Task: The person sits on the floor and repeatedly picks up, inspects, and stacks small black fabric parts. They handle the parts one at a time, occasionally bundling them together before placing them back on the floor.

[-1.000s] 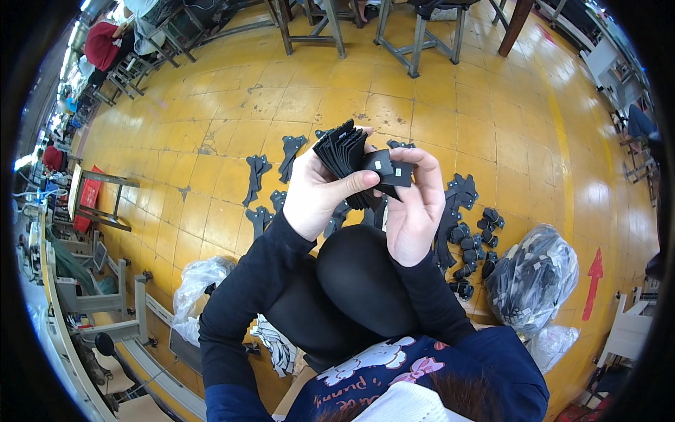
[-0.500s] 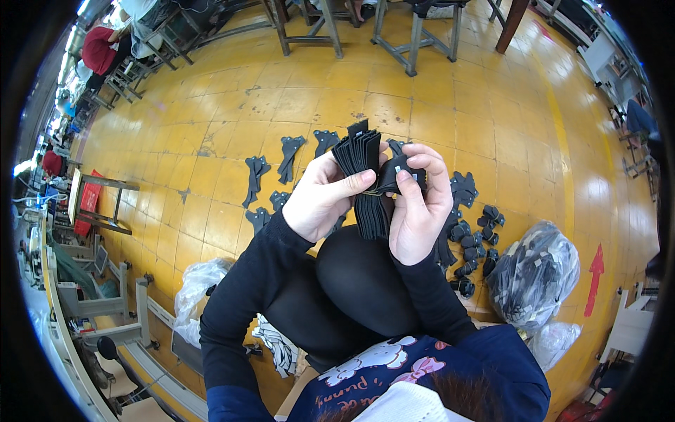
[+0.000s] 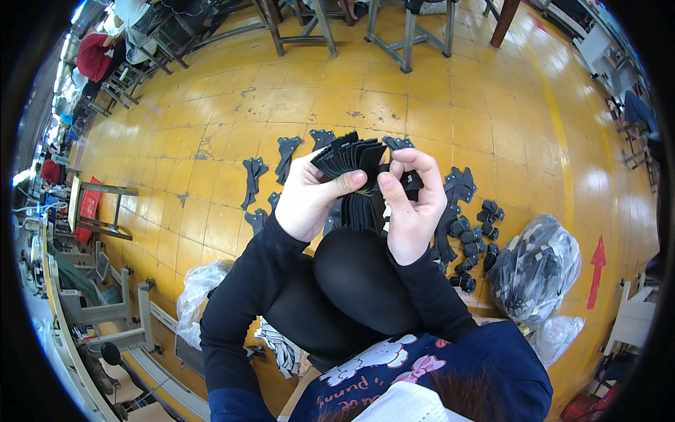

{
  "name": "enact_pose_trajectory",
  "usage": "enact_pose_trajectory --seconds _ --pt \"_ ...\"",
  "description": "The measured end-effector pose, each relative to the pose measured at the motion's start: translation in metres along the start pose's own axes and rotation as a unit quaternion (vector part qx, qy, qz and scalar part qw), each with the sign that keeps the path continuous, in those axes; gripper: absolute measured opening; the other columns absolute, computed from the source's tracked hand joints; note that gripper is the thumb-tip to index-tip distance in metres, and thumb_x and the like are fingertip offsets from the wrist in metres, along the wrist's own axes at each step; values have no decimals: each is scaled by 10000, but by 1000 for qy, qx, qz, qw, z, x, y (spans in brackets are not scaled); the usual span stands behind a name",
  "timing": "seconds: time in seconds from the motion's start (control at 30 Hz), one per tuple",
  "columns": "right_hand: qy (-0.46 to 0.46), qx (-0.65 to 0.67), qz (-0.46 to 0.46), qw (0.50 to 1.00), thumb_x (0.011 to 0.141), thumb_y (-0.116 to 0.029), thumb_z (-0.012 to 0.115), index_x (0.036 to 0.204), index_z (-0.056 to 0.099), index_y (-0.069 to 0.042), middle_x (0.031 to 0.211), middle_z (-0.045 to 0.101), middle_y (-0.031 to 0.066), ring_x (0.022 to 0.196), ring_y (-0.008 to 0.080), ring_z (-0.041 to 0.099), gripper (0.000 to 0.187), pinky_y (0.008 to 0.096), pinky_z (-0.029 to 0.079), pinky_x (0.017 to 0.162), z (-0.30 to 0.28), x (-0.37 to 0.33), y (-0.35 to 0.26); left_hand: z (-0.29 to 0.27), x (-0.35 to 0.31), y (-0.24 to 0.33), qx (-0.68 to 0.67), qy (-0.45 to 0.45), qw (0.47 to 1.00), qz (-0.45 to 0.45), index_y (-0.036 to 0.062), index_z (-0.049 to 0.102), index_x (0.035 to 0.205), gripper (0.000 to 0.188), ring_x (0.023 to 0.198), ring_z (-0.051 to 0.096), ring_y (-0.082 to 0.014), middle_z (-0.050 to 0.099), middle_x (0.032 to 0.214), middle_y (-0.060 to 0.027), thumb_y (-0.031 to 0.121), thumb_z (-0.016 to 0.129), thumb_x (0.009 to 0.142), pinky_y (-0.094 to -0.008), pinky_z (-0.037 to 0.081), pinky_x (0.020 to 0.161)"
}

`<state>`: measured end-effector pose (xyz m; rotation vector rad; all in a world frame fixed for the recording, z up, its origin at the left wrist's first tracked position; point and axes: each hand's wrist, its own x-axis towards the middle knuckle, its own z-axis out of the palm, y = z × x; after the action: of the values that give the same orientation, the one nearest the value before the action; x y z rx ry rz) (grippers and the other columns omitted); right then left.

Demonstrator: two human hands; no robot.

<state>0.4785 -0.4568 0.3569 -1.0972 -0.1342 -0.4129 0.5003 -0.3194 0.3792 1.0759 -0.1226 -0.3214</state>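
Above my knees, my left hand (image 3: 304, 200) is closed round a bundle of flat black fabric strips (image 3: 355, 156). Its thumb presses across the middle, where a thin yellowish band circles the bundle. The strips fan out above the thumb and hang in layers below it. Right beside the bundle, my right hand (image 3: 411, 211) has thumb and fingers bent together, pinching at the bundle's edge. A dark folded piece (image 3: 412, 181) with a small white mark shows behind those fingers. What exactly the right fingertips grip is partly hidden.
Black strip bundles (image 3: 253, 183) lie spread on the yellow tiled floor (image 3: 232, 105), with rolled black bundles (image 3: 470, 246) at right. Beyond them sits a clear bag of dark pieces (image 3: 538, 271). Another clear bag (image 3: 200, 295) and striped fabric (image 3: 280, 348) are at left. Stools (image 3: 411, 42) stand far off.
The bundle's upper ends have tipped left and toward me, and the bundle sits slightly further left. My right fingers have curled in and moved left against it.
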Motion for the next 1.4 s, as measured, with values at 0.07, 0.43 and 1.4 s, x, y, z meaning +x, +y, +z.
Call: enact_pose_trajectory --seconds 0.07,0.43,1.4 --pt "-14 -32 5 999 809 40 660 1008 582 -8 780 483 -12 755 67 463 219 198 404 749 1 0 0 -4 -1 -1 2 6 1000 0 -24 621 1080 274 935 625 -149 672 1013 -93 37 678 820 -285 471 879" --pt "22 78 13 997 843 16 605 943 570 -3 867 527 12 821 80 487 107 207 386 777 -6 1 13 4 -1 3 114 18 991 65 -47 619 1055 274 977 626 -214 663 1035 -161 15 686 796 -337 468 911" --pt "-26 -33 -16 999 809 -21 646 942 589 -1 988 507 64 939 156 498 147 262 390 866 -11 6 19 0 -1 1 164 19 986 10 -23 658 1001 240 786 607 -75 675 857 -33 45 732 783 -210 480 739"
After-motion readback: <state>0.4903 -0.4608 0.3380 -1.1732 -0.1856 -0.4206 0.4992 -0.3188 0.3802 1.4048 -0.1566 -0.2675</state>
